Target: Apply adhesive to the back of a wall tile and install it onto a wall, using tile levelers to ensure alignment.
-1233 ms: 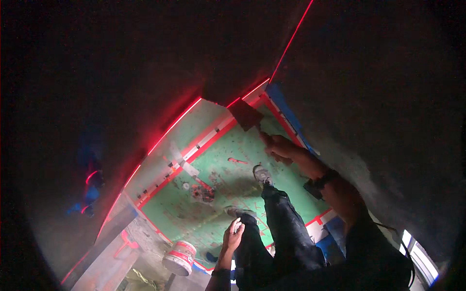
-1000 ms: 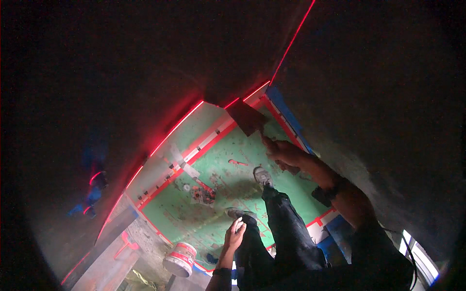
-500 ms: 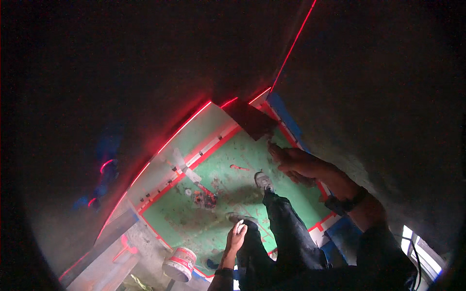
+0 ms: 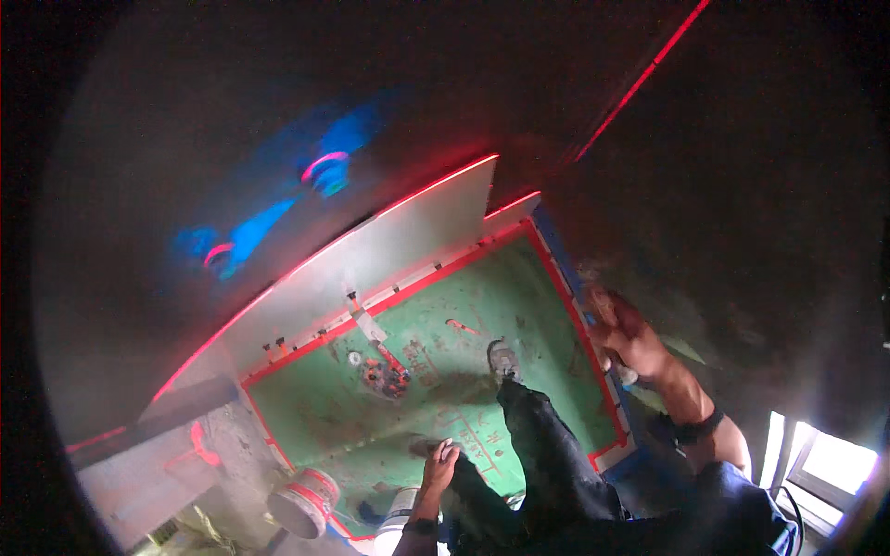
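My right hand (image 4: 629,338) is out to the right beside the dark wall, above the floor sheet's right edge. It is blurred by motion, and I cannot make out what is in its fingers. My left hand (image 4: 440,468) is low, close to my left leg, with its fingers curled together. Something small and pale shows at its fingertips, too small to name. Ahead of me, large pale wall tiles (image 4: 399,236) stand along the foot of the wall, and a shorter tile piece (image 4: 512,216) sits by the corner.
A green floor sheet (image 4: 371,435) with red borders lies under my shoes. On it are an orange-handled tool (image 4: 385,375) and a small red piece (image 4: 461,326). A red-and-white bucket (image 4: 304,503) and a white bucket (image 4: 400,510) stand lower left. Blue-coated pipe openings (image 4: 326,173) and red laser lines mark the wall.
My right hand has moved right, away from the corner. The dark flat rectangle at its fingers no longer shows clearly. My left hand is still curled; the view has shifted.
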Motion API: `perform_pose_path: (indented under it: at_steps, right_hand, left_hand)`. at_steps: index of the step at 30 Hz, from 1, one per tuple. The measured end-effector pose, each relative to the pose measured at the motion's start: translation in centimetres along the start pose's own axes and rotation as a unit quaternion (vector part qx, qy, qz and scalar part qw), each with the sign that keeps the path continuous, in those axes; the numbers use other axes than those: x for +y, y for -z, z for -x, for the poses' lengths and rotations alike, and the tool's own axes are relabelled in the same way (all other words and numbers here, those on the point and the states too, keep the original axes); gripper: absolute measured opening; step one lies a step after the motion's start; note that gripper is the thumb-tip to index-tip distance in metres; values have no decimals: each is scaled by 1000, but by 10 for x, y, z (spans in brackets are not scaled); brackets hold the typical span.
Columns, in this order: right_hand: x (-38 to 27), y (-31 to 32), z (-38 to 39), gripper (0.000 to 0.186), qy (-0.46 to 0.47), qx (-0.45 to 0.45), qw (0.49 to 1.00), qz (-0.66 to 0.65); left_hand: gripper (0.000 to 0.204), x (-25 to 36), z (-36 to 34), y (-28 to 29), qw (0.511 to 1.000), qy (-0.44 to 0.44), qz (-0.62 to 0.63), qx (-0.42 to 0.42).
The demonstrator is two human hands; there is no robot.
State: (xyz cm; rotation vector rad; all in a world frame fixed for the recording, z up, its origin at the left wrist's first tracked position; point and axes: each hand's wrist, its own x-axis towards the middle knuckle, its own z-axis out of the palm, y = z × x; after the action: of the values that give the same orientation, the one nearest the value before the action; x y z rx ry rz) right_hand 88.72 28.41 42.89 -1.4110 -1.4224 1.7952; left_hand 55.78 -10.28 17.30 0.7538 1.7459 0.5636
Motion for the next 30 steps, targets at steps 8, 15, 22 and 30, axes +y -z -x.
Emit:
perform_pose_path:
  at_steps: [8, 15, 22, 30]
  right_hand:
    - [37, -144, 110, 31, -17, -4, 951, 310]
    - [133, -437, 94, 50, 98, -278, 836, 464]
    - [206, -829, 88, 53, 366, -491, 601, 514]
    - [329, -1098, 151, 78, 433, -548, 447, 559]
  left_hand:
    - [50, -112, 86, 68, 993, 112, 26, -8]
    - [83, -279, 213, 74, 984, 147, 82, -55]
    - [112, -320, 255, 8, 894, 166, 417, -18]
    - [113, -317, 268, 17, 858, 178, 481, -19]
